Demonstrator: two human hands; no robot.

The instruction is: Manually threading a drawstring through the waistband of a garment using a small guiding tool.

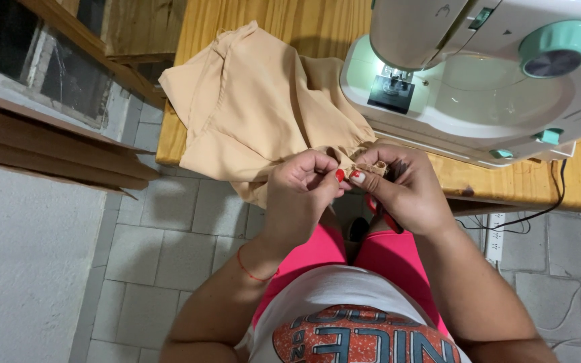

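Your 2 hands meet just above your lap: left hand (300, 185) w/ thumb & forefinger pinching the edge of 1 tan fabric (263, 107); right hand (398, 188) pinching the same edge, 1 red tool (386, 216) tucked in its palm. Fabric drapes off 1 wooden table (506, 181). Beyond, 1 white sewing machine (479, 81).

The tan cloth (257, 114) looks thin, matt and softly creased. The sewing machine (479, 74) is smooth, glossy white plastic with mint knobs. The table (317, 23) is varnished yellow wood with visible grain. The floor (169, 228) is matt grey tile.
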